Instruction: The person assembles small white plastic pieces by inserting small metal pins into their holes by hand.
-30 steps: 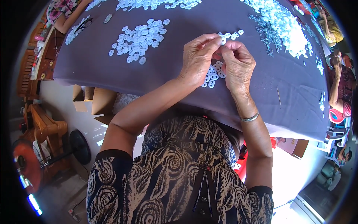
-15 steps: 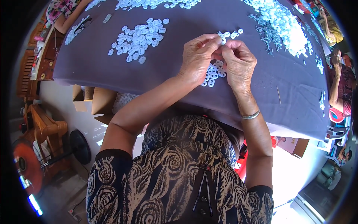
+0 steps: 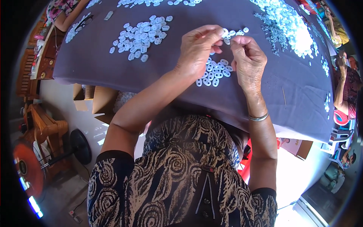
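L hand (image 3: 198, 49) has the pc (image 3: 225, 32); R hand (image 3: 249, 62) just off it

Biggest first: table (image 3: 102, 70), dark cloth, runs across in front of the person. Heap (image 3: 293, 28) of pale pcs at its far R side, well beyond R hand. Mid pile (image 3: 143, 37), same sort of white pcs, lies loose to the L, well apart from L hand. Metal bits (image 3: 274, 36), small & dark, are at the heap's near L edge; R hand is the closer of the two.

Hands: both over the table, facing each other w/ a narrow gap btwn the fingertips. L hand pinches the pc btwn thumb & forefinger, other fingers loosely curled. R hand: thumb & forefinger drawn together, rest bent in; can't tell if anything sm. is btwn them.

Near pile (image 3: 215, 70), flat 2-hole ovals, sits below the gap, btwn the wrists & on the person's side of the fingertips. Strays (image 3: 245, 30), a few, lie just past the tips, toward the far side.

Smallest, & the relation that counts: the pc. It's at the R end of L fingertips, so just L of R fingertips & a touch farther from the body; apart from R hand, no contact seen. Long axis looks to run roughly away from the body, but it's part hidden, so not sure.
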Action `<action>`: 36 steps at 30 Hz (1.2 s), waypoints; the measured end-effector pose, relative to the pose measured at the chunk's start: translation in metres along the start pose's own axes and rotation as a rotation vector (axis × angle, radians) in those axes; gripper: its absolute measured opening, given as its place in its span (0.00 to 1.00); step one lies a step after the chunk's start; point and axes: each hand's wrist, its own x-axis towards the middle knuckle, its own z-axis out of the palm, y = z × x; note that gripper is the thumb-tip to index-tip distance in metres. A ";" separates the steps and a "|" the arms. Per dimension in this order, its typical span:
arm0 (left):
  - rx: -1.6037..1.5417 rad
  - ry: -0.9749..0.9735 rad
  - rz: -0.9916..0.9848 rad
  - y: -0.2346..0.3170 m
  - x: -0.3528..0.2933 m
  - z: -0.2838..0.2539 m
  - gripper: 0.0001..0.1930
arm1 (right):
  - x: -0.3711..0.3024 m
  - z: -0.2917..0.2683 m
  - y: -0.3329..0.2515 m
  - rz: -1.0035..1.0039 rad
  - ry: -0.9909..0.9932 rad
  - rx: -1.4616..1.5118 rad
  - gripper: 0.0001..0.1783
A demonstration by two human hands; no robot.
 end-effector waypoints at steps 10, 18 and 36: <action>0.004 -0.059 -0.013 -0.004 -0.005 0.002 0.08 | -0.003 0.001 -0.003 0.053 -0.032 0.033 0.04; 0.018 -0.057 -0.027 -0.004 -0.008 0.005 0.08 | -0.004 0.005 -0.004 0.111 0.015 0.112 0.02; -0.056 -0.102 -0.054 -0.011 -0.011 0.003 0.08 | -0.007 0.010 0.004 0.044 0.104 0.074 0.01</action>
